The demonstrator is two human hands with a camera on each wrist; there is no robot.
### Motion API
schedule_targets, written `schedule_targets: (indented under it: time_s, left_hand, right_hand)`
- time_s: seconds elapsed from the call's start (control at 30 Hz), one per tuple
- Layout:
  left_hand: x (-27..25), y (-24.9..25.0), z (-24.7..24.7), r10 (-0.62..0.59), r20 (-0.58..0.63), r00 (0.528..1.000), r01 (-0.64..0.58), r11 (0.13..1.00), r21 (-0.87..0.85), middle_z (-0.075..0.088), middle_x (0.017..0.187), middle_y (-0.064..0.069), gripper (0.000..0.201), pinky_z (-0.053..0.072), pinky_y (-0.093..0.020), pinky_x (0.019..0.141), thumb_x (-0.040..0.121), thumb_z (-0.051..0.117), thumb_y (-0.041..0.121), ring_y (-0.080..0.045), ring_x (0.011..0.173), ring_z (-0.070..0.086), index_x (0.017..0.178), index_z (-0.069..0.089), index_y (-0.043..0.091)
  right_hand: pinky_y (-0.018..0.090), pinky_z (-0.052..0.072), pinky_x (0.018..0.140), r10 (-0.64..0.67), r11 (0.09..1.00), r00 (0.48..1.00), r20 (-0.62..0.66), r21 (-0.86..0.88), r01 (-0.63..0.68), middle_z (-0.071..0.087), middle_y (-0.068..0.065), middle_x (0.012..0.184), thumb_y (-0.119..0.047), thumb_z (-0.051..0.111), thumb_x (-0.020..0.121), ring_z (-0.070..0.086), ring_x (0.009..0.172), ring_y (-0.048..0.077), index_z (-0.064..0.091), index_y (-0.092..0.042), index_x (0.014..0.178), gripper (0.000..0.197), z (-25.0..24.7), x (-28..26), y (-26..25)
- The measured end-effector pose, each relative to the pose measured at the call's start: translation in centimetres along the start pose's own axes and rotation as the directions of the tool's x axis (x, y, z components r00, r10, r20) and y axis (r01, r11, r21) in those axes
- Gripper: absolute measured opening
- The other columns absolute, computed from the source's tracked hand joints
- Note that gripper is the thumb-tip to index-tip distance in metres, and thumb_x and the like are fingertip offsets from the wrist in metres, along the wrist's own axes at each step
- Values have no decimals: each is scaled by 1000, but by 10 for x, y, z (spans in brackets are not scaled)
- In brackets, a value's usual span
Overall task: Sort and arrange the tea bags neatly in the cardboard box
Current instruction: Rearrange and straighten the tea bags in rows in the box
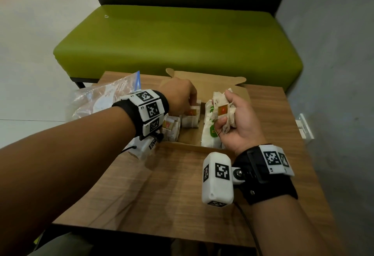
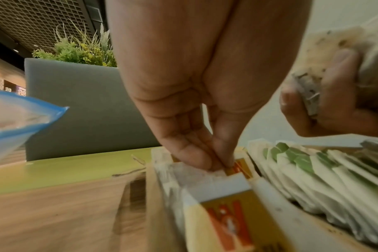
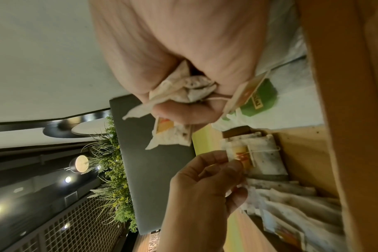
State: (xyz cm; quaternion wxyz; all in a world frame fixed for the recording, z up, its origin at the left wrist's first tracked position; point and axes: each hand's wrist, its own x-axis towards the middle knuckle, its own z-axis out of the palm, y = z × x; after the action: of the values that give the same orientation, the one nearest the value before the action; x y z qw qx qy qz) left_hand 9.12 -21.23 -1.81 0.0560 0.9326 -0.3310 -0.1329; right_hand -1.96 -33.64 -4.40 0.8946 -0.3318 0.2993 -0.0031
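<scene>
An open cardboard box [image 1: 240,91] stands on the wooden table [image 1: 178,187]. Tea bags with green tags [image 1: 211,129] stand in a row along its right side [image 2: 302,162]. Bags with yellow-orange tags [image 1: 172,128] stand on its left side. My left hand [image 1: 193,105] reaches down into the box, and its fingertips [image 2: 218,166] pinch the top of an upright orange-tagged tea bag [image 3: 261,162]. Just above the green row, my right hand [image 1: 226,114] grips a crumpled bunch of orange-tagged tea bags [image 1: 219,98], which also shows in the right wrist view [image 3: 183,92].
A clear zip bag with a blue seal [image 1: 101,97] lies on the table left of the box. A green bench [image 1: 178,39] stands behind the table, and a grey wall [image 1: 334,73] with a white fitting [image 1: 304,126] is close on the right.
</scene>
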Motion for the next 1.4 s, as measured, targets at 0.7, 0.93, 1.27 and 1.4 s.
schedule_targets:
  time_s: [0.7,0.93,1.27,1.4]
  left_hand:
    - [-15,4,-14,133,-47,990,-133,777,-616,68,76,3,13,49,-20,54,91,70,23,-6,63,64,97,67,12]
    - [-12,-4,-20,29,-86,996,-82,684,-724,59,72,2,11,60,-31,62,101,54,16,-7,60,61,101,62,8]
    - [-14,-4,-36,83,-43,996,-94,874,-477,66,88,-12,20,53,-29,41,106,37,15,-22,61,65,102,56,15]
    - [-14,-3,-38,210,-33,977,-209,922,-325,68,94,-11,17,46,-19,41,104,45,20,-23,64,68,103,62,15]
  right_hand:
    - [17,49,42,-68,998,998,-16,1,68,70,9,97,-29,57,101,66,56,9,61,-6,130,37,9,3,9]
    - [26,57,51,-67,997,997,34,37,65,74,14,97,-31,56,102,71,73,19,62,-4,127,38,12,-2,7]
    - [25,54,46,-87,996,996,1,20,86,67,5,70,-30,67,95,68,54,13,60,-15,96,17,11,-2,3]
    - [18,47,44,-209,958,976,67,-188,218,64,-4,70,-16,73,91,59,52,3,63,-15,92,9,15,-2,9]
